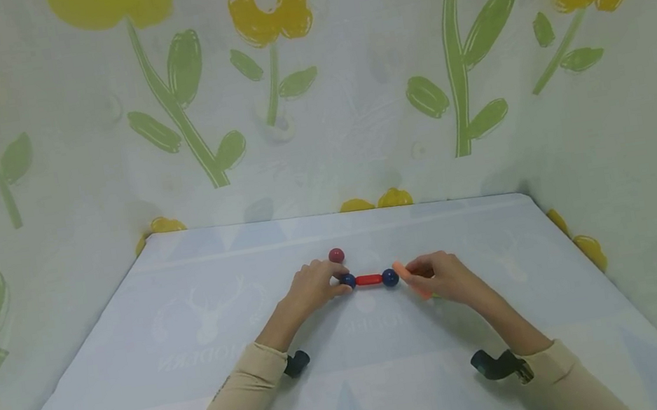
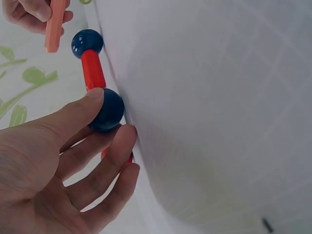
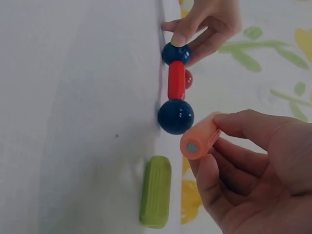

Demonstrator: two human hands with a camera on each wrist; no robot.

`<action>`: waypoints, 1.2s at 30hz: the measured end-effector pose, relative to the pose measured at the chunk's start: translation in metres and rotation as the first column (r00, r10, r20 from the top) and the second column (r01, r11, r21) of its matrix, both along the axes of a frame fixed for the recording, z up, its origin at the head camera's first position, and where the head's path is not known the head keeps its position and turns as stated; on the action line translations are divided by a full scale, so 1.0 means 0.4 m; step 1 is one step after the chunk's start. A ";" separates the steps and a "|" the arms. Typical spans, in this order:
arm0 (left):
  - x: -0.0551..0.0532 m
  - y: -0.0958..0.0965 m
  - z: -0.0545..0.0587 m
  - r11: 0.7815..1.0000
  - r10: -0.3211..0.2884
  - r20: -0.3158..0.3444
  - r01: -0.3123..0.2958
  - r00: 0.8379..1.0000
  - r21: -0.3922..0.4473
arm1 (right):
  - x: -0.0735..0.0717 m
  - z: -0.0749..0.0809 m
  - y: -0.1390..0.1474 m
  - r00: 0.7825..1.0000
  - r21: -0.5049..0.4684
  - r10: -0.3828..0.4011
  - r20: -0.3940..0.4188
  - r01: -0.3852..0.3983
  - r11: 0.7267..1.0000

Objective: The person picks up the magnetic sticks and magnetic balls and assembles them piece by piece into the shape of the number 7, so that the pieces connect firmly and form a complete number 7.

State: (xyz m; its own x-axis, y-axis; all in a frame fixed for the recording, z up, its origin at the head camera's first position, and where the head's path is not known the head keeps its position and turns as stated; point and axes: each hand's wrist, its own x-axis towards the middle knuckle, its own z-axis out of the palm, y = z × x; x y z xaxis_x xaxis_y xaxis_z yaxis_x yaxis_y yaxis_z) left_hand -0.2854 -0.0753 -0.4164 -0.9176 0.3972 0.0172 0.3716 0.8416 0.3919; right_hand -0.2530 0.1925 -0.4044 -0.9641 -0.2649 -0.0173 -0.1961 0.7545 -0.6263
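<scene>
My left hand (image 1: pixel 310 287) pinches a dark blue ball (image 2: pixel 111 111) between thumb and fingers. This ball is joined to a short red rod (image 1: pixel 369 280), with a second dark blue ball (image 1: pixel 389 277) on the rod's other end. The joined piece lies level along the table. My right hand (image 1: pixel 446 278) holds an orange rod (image 3: pixel 201 136) by thumb and fingertips. A small silvery disc shows in the rod's end in the right wrist view. The orange rod is tilted close beside the second blue ball; whether they touch I cannot tell.
A loose dark red ball (image 1: pixel 336 255) sits just beyond my left fingers. On the table near my right hand lies a green rod (image 3: pixel 156 192), mostly hidden in the head view. Flower-printed cloth walls (image 1: pixel 354 123) surround the pale table (image 1: pixel 338 352) at the back and sides.
</scene>
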 end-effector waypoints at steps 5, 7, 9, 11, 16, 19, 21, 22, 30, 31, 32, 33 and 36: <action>0.002 0.001 0.000 1.000 0.002 -0.002 -0.002 1.000 0.004 | 0.009 -0.003 0.000 1.000 -0.051 0.004 0.010 -0.004 0.999; 0.002 0.000 0.000 1.000 0.002 -0.004 -0.002 1.000 0.006 | 0.012 -0.003 0.000 1.000 -0.069 0.012 0.020 -0.010 0.998; 0.002 0.000 0.000 1.000 0.000 -0.007 0.000 1.000 0.006 | 0.016 -0.003 -0.002 0.999 -0.082 0.006 0.043 -0.003 0.997; 0.002 -0.001 0.000 1.000 -0.002 -0.008 0.002 1.000 0.006 | 0.020 -0.002 -0.003 0.998 -0.089 -0.004 0.068 0.010 0.996; 0.000 -0.002 -0.003 1.000 -0.009 -0.013 0.009 1.000 0.007 | 0.027 -0.001 -0.006 0.995 -0.083 -0.021 0.093 0.029 0.996; 0.000 -0.002 -0.004 1.000 -0.010 -0.014 0.010 1.000 0.010 | 0.029 -0.002 -0.008 0.996 -0.076 -0.023 0.087 0.030 0.997; -0.001 -0.002 -0.004 1.000 -0.010 -0.013 0.010 1.000 0.012 | 0.029 -0.004 -0.008 0.996 -0.075 -0.025 0.086 0.032 0.997; -0.001 -0.002 -0.005 1.000 -0.009 -0.013 0.009 1.000 0.012 | 0.028 -0.005 -0.008 0.996 -0.074 -0.028 0.086 0.034 0.997; 0.001 -0.003 -0.003 1.000 -0.006 -0.011 0.007 1.000 0.013 | 0.021 -0.019 -0.003 0.993 -0.094 -0.024 0.119 0.035 0.995; 0.001 -0.003 -0.002 1.000 -0.007 -0.011 0.007 1.000 0.013 | 0.020 -0.021 -0.003 0.991 -0.096 -0.028 0.129 0.041 0.995; 0.002 -0.003 -0.001 1.000 -0.007 -0.011 0.008 1.000 0.013 | 0.019 -0.023 -0.004 0.990 -0.098 -0.034 0.139 0.048 0.994; 0.002 -0.003 -0.001 1.000 -0.008 -0.010 0.008 1.000 0.012 | 0.019 -0.025 -0.005 0.988 -0.098 -0.041 0.151 0.056 0.994; 0.003 -0.003 0.000 1.000 -0.009 -0.008 0.009 1.000 0.012 | 0.019 -0.031 -0.010 0.983 -0.094 -0.051 0.178 0.069 0.993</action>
State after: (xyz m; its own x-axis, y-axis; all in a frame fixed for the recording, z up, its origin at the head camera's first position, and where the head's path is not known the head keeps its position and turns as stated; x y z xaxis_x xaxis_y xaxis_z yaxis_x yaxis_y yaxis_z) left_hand -0.2843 -0.0767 -0.4165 -0.9137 0.4054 0.0289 0.3824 0.8333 0.3991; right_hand -0.2453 0.1885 -0.4168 -0.9626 -0.2158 -0.1639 -0.0329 0.6935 -0.7197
